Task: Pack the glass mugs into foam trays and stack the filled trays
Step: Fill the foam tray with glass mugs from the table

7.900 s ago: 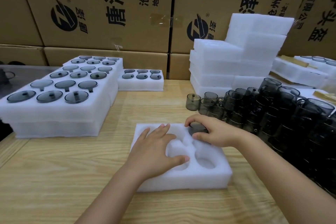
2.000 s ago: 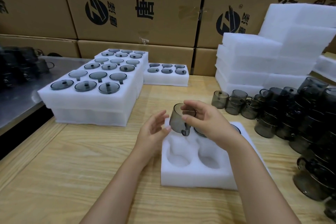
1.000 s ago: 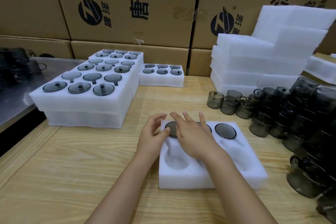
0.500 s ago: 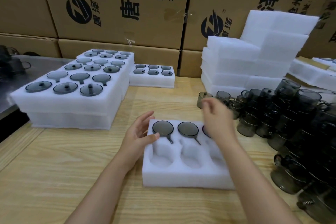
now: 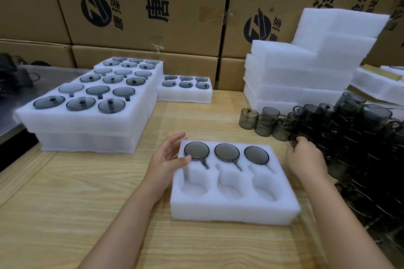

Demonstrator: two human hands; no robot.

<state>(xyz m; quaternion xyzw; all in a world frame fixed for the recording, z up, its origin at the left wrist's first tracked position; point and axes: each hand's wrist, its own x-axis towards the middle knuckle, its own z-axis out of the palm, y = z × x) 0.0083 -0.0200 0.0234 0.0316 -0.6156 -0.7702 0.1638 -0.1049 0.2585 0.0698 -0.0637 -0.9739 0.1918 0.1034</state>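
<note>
A white foam tray (image 5: 231,207) lies in front of me on the wooden table. Its far row holds three smoky glass mugs (image 5: 226,152) upside down; the three near pockets hold nothing. My left hand (image 5: 167,159) rests against the tray's left far corner, fingers relaxed and thumb on the foam. My right hand (image 5: 306,159) is off the tray's right side at the pile of loose dark mugs (image 5: 358,137), its fingers curled round one mug (image 5: 293,140) at the pile's edge.
Stacked filled foam trays (image 5: 87,113) stand at the left, one more filled tray (image 5: 184,91) behind. Blank foam trays (image 5: 306,72) are piled at the back right. Cardboard boxes (image 5: 140,2) wall the back. A metal surface (image 5: 26,85) adjoins at the left.
My right hand left the tray and reached right to the mug pile, closing on a mug. The third mug now shows in the far row. My left hand stayed at the tray's corner.
</note>
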